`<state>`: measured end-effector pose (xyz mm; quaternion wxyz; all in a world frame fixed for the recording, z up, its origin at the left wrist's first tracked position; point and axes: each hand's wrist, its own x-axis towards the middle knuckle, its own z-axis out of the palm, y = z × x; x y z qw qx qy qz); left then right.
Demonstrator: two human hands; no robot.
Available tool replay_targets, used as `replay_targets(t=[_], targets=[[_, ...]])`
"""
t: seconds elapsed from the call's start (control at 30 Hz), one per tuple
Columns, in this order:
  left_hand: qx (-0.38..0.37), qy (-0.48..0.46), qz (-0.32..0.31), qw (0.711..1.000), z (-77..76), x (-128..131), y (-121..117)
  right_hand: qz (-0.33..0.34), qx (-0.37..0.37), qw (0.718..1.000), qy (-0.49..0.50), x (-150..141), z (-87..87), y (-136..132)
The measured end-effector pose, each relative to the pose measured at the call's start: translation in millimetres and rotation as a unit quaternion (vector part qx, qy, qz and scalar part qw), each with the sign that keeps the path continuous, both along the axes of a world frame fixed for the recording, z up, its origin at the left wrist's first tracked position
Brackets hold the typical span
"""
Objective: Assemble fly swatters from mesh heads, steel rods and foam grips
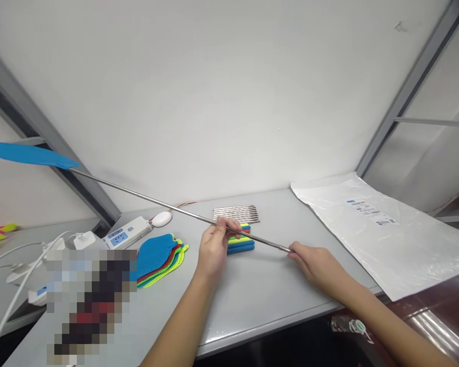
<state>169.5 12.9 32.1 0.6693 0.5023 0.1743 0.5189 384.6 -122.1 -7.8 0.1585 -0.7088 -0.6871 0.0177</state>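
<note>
A telescopic fly swatter with a long thin metal rod (145,198) slants across the view, its blue head (30,154) raised at the far left. My left hand (212,247) pinches the rod near its middle. Around the rod's lower end, my right hand (309,262) closes its fingers; whatever lies inside that grip is hidden. Behind my left hand is a small stack of blue, yellow and red handles (243,247), partly covered. Several bare metal rods (236,213) lie side by side farther back. Loose swatter heads (156,257), blue on top, are stacked left of my left hand.
A white plastic mailing bag (382,229) with a label overhangs the right edge of the grey table (260,300). Power strips (126,233), plugs and white cables occupy the left side, beside a blurred-out patch (95,300). A white wall stands behind.
</note>
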Motion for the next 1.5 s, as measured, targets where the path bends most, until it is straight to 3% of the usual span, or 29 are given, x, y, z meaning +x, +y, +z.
replay_targets(t=[0.13,0.47,0.63,0.93,1.27,1.5], targets=[[-0.016,-0.062,0.054,0.996,4.4,-7,9,-0.024,-0.001,0.999,-0.038,6,-3.7,-14],[-0.021,-0.059,0.089,0.994,6.5,-8,13,-0.035,0.056,0.996,-0.059,31,-6.5,-15],[-0.030,-0.041,0.068,0.996,1.0,-1,8,-0.050,0.085,0.995,-0.003,36,-18.0,-11],[-0.003,0.050,-0.014,0.999,-9.1,6,-4,-0.070,0.061,0.992,0.085,37,-19.9,-16],[-0.061,0.021,0.021,0.998,-6.2,8,-10,-0.048,0.050,0.992,0.102,44,-34.4,-15],[-0.123,-0.005,-0.003,0.992,-10.2,7,-11,-0.037,0.064,0.992,0.100,49,-42.8,-12]])
